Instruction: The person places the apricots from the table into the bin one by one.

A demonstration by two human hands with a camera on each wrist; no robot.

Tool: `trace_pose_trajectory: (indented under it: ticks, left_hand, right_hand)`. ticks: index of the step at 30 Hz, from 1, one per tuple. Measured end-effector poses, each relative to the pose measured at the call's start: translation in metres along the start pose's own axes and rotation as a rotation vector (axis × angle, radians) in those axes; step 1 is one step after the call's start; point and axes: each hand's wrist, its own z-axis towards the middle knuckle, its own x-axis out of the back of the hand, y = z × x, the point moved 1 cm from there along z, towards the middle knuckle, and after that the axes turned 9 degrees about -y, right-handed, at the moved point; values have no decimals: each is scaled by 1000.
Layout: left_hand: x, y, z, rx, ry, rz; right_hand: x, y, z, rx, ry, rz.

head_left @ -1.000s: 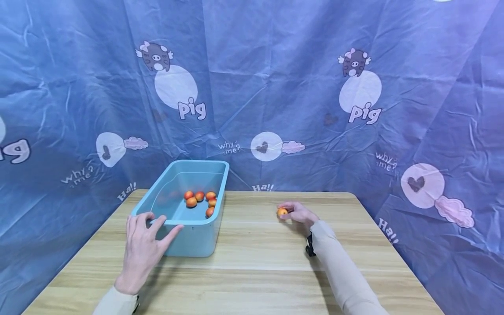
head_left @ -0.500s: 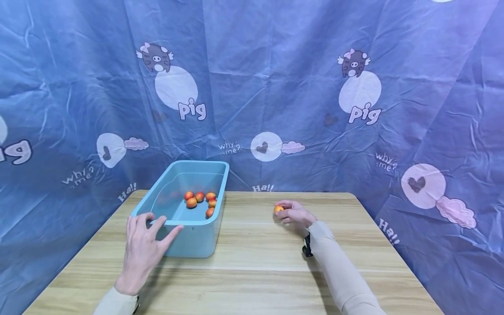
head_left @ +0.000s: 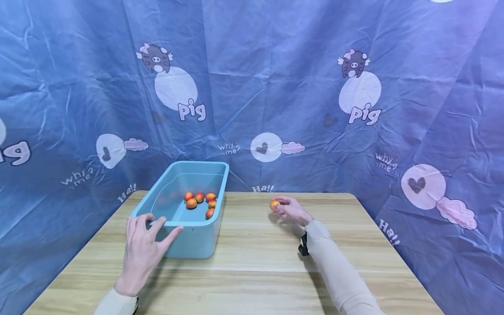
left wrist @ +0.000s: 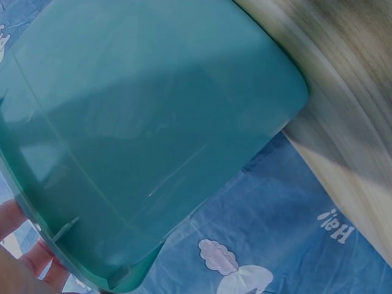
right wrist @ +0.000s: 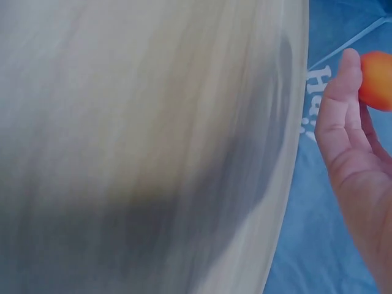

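My left hand [head_left: 141, 250] grips the near rim of a light blue plastic bin [head_left: 197, 238], fingers hooked over the edge and thumb spread along the front. In the left wrist view, fingertips [left wrist: 38, 257] show at the lip of the bin [left wrist: 153, 122]. My right hand [head_left: 291, 211] pinches a small orange-red fruit [head_left: 274, 204], apricot-like, close over the table to the right of the bin. The right wrist view shows the fruit [right wrist: 377, 81] at the fingertips, cut off by the frame edge. Several similar fruits [head_left: 191, 203] lie inside the bin.
The wooden table [head_left: 256, 267] spreads between and in front of both arms. A blue printed cloth [head_left: 315, 144] hangs behind and at both sides of the table. The bin's tall right wall [head_left: 221, 205] stands between the right hand and the fruits inside.
My right hand has moved slightly left and farther back with the fruit in its fingers. The left hand and the bin have not moved.
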Motion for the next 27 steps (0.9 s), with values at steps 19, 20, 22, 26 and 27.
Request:
trace_pose_trajectory:
  ticks: [19,20,22,26,27]
  left_hand:
    - [5,-1,-1,-22,17,-15]
    - [5,-1,0,-22,20,-18]
    - [5,-1,1,-20,16,-20]
    - [3,-1,2,-13,0,-22]
    - [3,-1,2,-10,-6,-21]
  right_hand:
    - [-25,-22,20,40,-25,63]
    - [-27,-24,21,46,-31,68]
    - [-30,-29,24,62,-50,82]
    - [-38,-37,28,93,-81,72]
    - [-40,-39,29,99,-86,72]
